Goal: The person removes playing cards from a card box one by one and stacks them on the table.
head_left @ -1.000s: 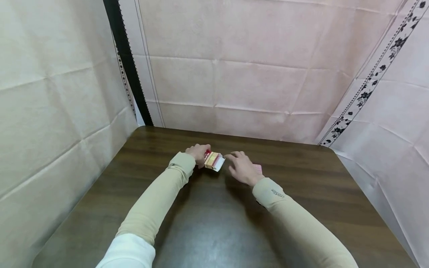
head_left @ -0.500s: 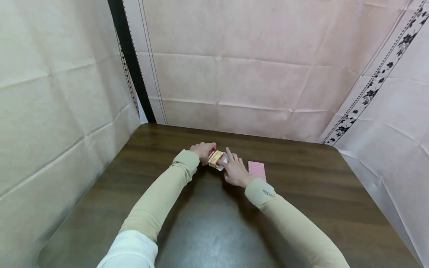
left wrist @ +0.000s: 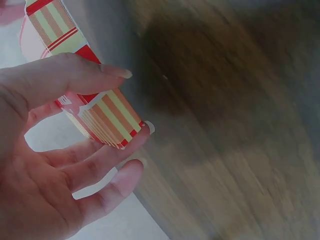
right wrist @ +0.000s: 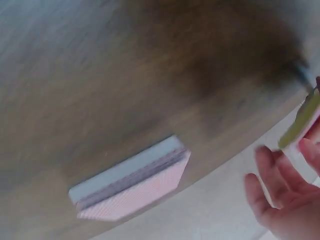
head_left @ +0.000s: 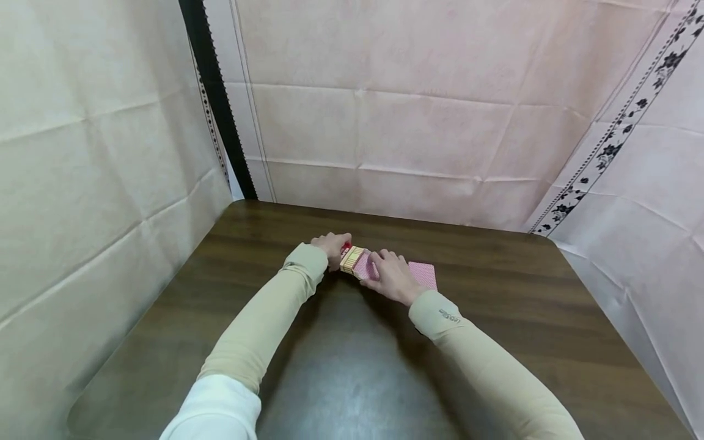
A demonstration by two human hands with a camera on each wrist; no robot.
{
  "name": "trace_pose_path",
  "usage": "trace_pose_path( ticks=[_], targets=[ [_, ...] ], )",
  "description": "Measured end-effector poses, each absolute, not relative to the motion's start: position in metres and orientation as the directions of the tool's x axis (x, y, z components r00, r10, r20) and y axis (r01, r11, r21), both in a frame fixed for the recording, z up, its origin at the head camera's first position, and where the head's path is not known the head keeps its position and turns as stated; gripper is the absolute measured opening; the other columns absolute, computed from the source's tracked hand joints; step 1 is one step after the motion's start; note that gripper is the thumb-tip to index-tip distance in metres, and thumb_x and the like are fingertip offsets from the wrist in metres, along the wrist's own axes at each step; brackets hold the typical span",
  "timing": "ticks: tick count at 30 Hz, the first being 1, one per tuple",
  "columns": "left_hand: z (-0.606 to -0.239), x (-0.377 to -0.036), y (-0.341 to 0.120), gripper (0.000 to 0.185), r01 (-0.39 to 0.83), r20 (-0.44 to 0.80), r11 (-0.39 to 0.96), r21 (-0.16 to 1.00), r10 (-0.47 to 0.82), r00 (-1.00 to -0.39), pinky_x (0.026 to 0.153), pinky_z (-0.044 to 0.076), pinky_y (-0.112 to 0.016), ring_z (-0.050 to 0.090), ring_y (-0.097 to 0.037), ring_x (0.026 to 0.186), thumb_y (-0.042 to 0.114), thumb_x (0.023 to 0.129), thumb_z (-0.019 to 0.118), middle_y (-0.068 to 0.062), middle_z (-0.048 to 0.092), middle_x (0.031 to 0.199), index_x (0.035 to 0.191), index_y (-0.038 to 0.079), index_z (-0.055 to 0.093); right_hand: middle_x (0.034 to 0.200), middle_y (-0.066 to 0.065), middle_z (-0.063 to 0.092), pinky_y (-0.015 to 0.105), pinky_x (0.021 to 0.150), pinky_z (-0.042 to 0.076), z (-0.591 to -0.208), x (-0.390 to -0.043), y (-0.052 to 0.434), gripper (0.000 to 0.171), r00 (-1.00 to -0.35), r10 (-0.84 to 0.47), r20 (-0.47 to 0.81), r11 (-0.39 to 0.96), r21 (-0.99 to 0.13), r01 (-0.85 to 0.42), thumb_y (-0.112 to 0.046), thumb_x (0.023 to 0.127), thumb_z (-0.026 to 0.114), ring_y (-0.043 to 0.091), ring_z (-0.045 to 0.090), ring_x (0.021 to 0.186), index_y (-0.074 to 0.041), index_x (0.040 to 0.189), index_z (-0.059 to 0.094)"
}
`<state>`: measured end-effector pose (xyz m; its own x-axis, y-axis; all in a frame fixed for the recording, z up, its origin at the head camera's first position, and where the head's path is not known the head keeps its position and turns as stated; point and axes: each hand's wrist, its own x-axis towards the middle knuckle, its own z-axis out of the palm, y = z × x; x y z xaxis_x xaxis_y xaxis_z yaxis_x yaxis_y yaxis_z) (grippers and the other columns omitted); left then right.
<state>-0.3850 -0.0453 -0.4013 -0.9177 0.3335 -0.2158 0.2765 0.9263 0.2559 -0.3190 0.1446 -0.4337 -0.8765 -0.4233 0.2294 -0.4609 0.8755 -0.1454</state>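
My left hand [head_left: 331, 245] grips a red and yellow striped card box [head_left: 349, 260], thumb on one side and fingers on the other in the left wrist view [left wrist: 117, 115]. Pink patterned playing cards [head_left: 363, 266] stick out of the box's right end. Around these cards my right hand [head_left: 393, 276] has its thumb and fingers, holding them at the edges. A separate pink-backed deck of cards [head_left: 423, 275] lies on the table just beyond the right hand. In the right wrist view that deck [right wrist: 142, 185] shows its side edge. How deep the held cards sit in the box is hidden.
A dark wooden table [head_left: 330, 366] bears everything. Pale cloth hangs [head_left: 385, 134] rise behind its far edge and along both sides.
The right hand first reached to the box's open end with a finger extended, then drew back slightly to the right. Pink cards now show out of the box. The left hand barely moved.
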Motion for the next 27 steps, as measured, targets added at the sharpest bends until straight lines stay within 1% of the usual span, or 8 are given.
trace_pose_path(
  ticks=[4,7,11,14,16,19,21,27],
  targets=[
    [-0.403,-0.387,-0.052,0.066,0.240,-0.234,0.935,0.262,0.303,-0.924,0.076,0.043,-0.042,0.053,-0.028,0.093,-0.005,0.064,0.076,-0.010,0.057,0.113,0.119,0.022,0.049,0.113,0.014,0.056,0.047,0.087,0.041,-0.432,-0.316,0.156,0.059,-0.895,-0.393,0.210,0.902,-0.103,-0.420,-0.041,0.082,0.070,0.030,0.059,0.100,-0.011,0.128,0.050],
    [-0.406,-0.388,-0.057,0.068,0.227,-0.253,0.935,0.273,0.297,-0.921,0.077,0.042,-0.042,0.053,-0.029,0.095,-0.004,0.066,0.076,-0.012,0.056,0.117,0.122,0.021,0.047,0.106,0.017,0.055,0.047,0.081,0.040,-0.432,-0.314,0.170,0.057,-0.924,-0.292,0.248,0.940,-0.105,-0.326,-0.043,0.086,0.061,0.033,0.060,0.092,-0.009,0.129,0.046],
    [-0.408,-0.389,-0.063,0.069,0.215,-0.264,0.938,0.273,0.288,-0.921,0.076,0.042,-0.041,0.053,-0.030,0.095,-0.003,0.067,0.075,-0.013,0.055,0.120,0.125,0.021,0.046,0.097,0.021,0.052,0.048,0.073,0.040,-0.435,-0.316,0.188,0.049,-0.953,-0.105,0.284,0.977,-0.147,-0.152,-0.044,0.090,0.053,0.037,0.061,0.081,-0.004,0.118,0.046],
    [-0.406,-0.389,-0.064,0.069,0.218,-0.259,0.936,0.275,0.291,-0.921,0.074,0.043,-0.041,0.053,-0.030,0.095,-0.003,0.067,0.075,-0.013,0.055,0.119,0.125,0.021,0.046,0.092,0.022,0.053,0.050,0.073,0.040,-0.438,-0.318,0.200,0.045,-0.962,-0.005,0.273,0.987,-0.153,-0.049,-0.046,0.090,0.052,0.040,0.061,0.081,-0.004,0.106,0.047],
    [-0.406,-0.389,-0.063,0.069,0.220,-0.260,0.935,0.279,0.294,-0.920,0.074,0.043,-0.041,0.053,-0.030,0.095,-0.002,0.067,0.075,-0.013,0.055,0.118,0.125,0.021,0.046,0.091,0.023,0.056,0.053,0.075,0.041,-0.439,-0.318,0.205,0.047,-0.967,0.037,0.251,0.991,-0.132,0.004,-0.048,0.090,0.051,0.042,0.061,0.084,-0.003,0.103,0.048],
    [-0.405,-0.391,-0.062,0.068,0.221,-0.262,0.934,0.281,0.296,-0.918,0.074,0.042,-0.040,0.053,-0.030,0.095,-0.001,0.067,0.075,-0.012,0.055,0.117,0.124,0.021,0.046,0.092,0.026,0.059,0.056,0.077,0.042,-0.442,-0.318,0.211,0.049,-0.975,0.063,0.212,0.996,-0.079,0.047,-0.048,0.089,0.050,0.043,0.060,0.085,-0.002,0.104,0.050],
    [-0.406,-0.392,-0.061,0.068,0.223,-0.267,0.932,0.284,0.300,-0.916,0.074,0.042,-0.040,0.053,-0.030,0.095,-0.001,0.067,0.075,-0.012,0.055,0.117,0.125,0.021,0.046,0.096,0.028,0.061,0.056,0.079,0.042,-0.444,-0.316,0.213,0.051,-0.981,0.070,0.183,0.997,-0.037,0.064,-0.048,0.089,0.049,0.044,0.061,0.087,-0.001,0.109,0.050],
    [-0.405,-0.393,-0.060,0.068,0.224,-0.264,0.935,0.275,0.298,-0.917,0.076,0.042,-0.041,0.053,-0.030,0.096,-0.002,0.066,0.076,-0.012,0.056,0.117,0.124,0.021,0.046,0.105,0.027,0.062,0.057,0.082,0.040,-0.449,-0.313,0.212,0.055,-0.991,0.062,0.122,0.998,0.024,0.066,-0.051,0.091,0.047,0.044,0.062,0.092,-0.003,0.119,0.051]
  ],
)
